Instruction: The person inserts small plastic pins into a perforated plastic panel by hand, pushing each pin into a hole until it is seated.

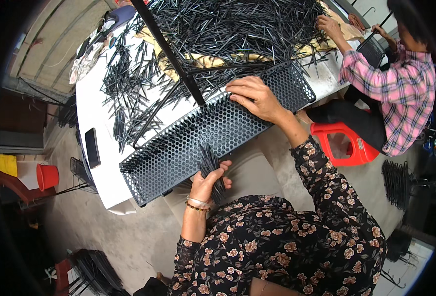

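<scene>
Concrete floor, white desk strewn w/ thin black sticks. Long perforated black tray lies slanted at desk's near edge. Left hand, at tray's 6 o'clock, fingers closed round a fanned bundle of sticks. Right hand at tray's 1 o'clock, fingers flat, open, pressing it. Sticks look light, stiff, slippery; best pinched mid-length.

My left hand hid the lower ends of the black sticks; my right hand covered part of the perforated tray.
</scene>
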`<state>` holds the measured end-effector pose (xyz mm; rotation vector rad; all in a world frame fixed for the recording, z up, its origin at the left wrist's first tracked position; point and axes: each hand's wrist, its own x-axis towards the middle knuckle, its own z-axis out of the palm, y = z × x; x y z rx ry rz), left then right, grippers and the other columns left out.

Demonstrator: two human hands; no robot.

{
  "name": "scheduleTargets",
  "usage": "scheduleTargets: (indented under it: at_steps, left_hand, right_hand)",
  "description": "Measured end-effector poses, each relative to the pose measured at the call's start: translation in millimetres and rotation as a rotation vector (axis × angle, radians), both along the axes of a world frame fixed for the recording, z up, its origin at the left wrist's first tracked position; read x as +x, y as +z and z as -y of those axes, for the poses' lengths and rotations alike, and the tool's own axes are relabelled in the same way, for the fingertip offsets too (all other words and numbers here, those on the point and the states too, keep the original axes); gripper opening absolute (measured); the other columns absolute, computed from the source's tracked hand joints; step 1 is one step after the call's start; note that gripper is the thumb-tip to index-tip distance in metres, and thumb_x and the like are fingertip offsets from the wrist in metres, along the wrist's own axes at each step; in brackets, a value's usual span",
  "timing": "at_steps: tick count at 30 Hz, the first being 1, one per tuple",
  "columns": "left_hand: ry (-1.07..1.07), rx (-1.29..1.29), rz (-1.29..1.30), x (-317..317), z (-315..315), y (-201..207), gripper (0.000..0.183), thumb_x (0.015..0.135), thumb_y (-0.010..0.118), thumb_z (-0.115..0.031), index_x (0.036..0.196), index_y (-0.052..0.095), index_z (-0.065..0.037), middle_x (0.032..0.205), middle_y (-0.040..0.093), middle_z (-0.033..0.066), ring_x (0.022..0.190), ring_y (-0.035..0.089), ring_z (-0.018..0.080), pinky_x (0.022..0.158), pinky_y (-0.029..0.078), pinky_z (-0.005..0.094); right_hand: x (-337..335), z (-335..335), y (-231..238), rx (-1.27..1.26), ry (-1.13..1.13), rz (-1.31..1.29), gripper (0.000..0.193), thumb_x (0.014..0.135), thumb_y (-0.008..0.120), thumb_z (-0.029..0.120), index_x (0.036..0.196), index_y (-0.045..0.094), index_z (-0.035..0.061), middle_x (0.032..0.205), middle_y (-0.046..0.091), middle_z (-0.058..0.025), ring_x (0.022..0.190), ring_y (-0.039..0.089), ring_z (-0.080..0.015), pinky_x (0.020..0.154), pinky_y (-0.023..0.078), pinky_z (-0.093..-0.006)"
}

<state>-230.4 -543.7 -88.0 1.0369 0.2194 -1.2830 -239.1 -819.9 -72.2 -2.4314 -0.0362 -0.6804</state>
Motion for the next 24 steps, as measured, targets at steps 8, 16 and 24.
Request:
scheduleTargets:
  at_steps: [8, 16, 24]
  left_hand:
    - [0.003, -0.004, -0.007, 0.3, -1.0, 1.0, 0.015, 0.084, 0.056, -0.007, 0.095, 0.057, 0.004, 0.109, 0.059, 0.0146, 0.064, 0.062, 0.0173, 0.056, 0.054, 0.0288]
    - [-0.003, -0.002, 0.000, 2.2, -5.5, 9.9, 0.018, 0.083, 0.057, -0.011, 0.095, 0.057, 0.003, 0.112, 0.058, 0.0136, 0.063, 0.061, 0.0154, 0.055, 0.052, 0.0271]
    - [0.047, 0.101, 0.070, 39.7, -11.1, 8.6, 0.023, 0.078, 0.061, -0.013, 0.093, 0.060, 0.005, 0.105, 0.063, 0.0165, 0.057, 0.058, 0.0135, 0.052, 0.051, 0.0268]
  right_hand:
    - [-82.7, 59.9, -1.0, -0.149, -0.798, 0.078, 0.019, 0.080, 0.064, 0.015, 0.095, 0.065, 0.0023, 0.098, 0.064, -0.0136, 0.093, 0.058, -0.0278, 0.083, 0.044, -0.0359]
    - [-104.7, 69.9, -33.8, 0.230, -0.993, -0.146, 0.048, 0.084, 0.061, 0.037, 0.114, 0.058, 0.0000, 0.105, 0.063, -0.0190, 0.097, 0.060, -0.0259, 0.086, 0.043, -0.0326]
    - [-85.9, 34.1, -17.4, 0.160, -1.117, -0.286, 0.053, 0.083, 0.057, 0.044, 0.117, 0.055, 0.0032, 0.109, 0.060, -0.0220, 0.102, 0.058, -0.0353, 0.090, 0.042, -0.0384]
